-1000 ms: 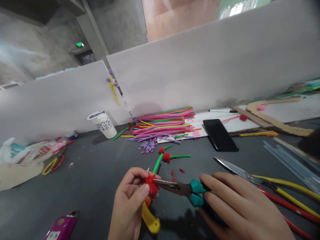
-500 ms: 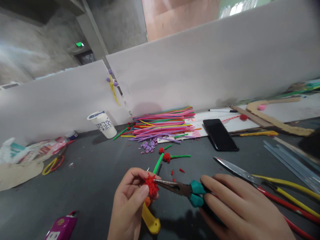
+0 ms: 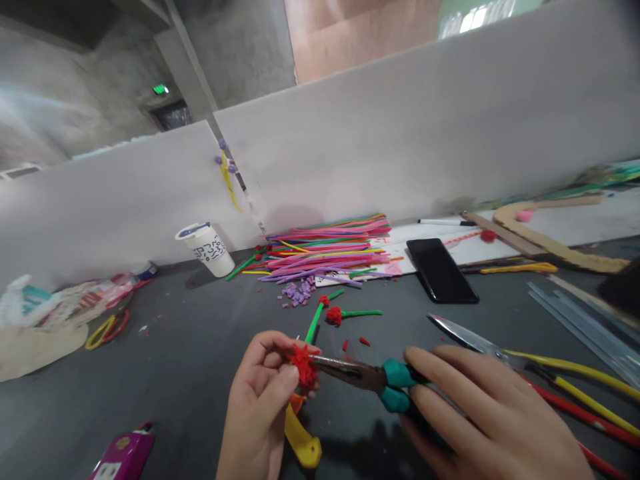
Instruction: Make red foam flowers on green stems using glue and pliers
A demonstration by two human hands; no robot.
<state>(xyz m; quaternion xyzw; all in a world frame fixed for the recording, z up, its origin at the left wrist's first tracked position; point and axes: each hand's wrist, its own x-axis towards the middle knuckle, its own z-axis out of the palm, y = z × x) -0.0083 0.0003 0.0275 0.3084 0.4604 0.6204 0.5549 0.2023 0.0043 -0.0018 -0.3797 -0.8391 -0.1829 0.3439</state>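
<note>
Between the thumb and fingers of my left hand (image 3: pixel 263 393) is a red pipe-cleaner flower (image 3: pixel 304 367) with a spiky, petalled head. A green stem (image 3: pixel 313 325) shows just above it. My right hand (image 3: pixel 480 407) is wrapped around the teal handles of needle-nose pliers (image 3: pixel 360 373), whose tips touch the right side of the red head. Below the flower, a yellow-handled tool (image 3: pixel 303 440) lies on the table, partly hidden by my left hand. Two finished-looking red flowers with green stems lie farther back, one being the red-headed flower (image 3: pixel 334 315).
Colourful pipe cleaners (image 3: pixel 325 250) lie behind, near purple snippets (image 3: pixel 298 293). A white cup (image 3: pixel 213 253) stands left of them. To the right are a phone (image 3: pixel 443 270) and large scissors (image 3: pixel 500 353). A purple glue gun-like object (image 3: pixel 123 457) and small scissors (image 3: pixel 107 330) lie left.
The plier tips and the red flower have shifted very slightly down and right. The jaws look closer together than before. Both hands keep their hold.
</note>
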